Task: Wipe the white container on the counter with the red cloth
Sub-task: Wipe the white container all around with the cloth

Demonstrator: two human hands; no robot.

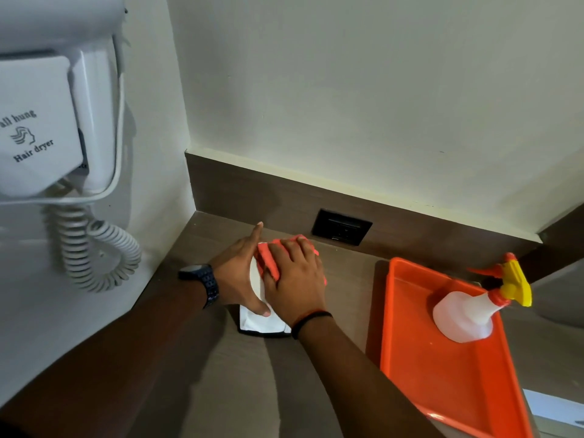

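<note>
Brown counter (221, 374) | cream wall (347, 90) | orange tray (442, 384) right

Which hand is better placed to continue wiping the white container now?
The right hand: it already presses the red cloth on the white container. The left hand only steadies its side.

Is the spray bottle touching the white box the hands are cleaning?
Apart. In the head view the spray bottle stands in the orange tray, with bare counter between the tray and the white container.
</note>
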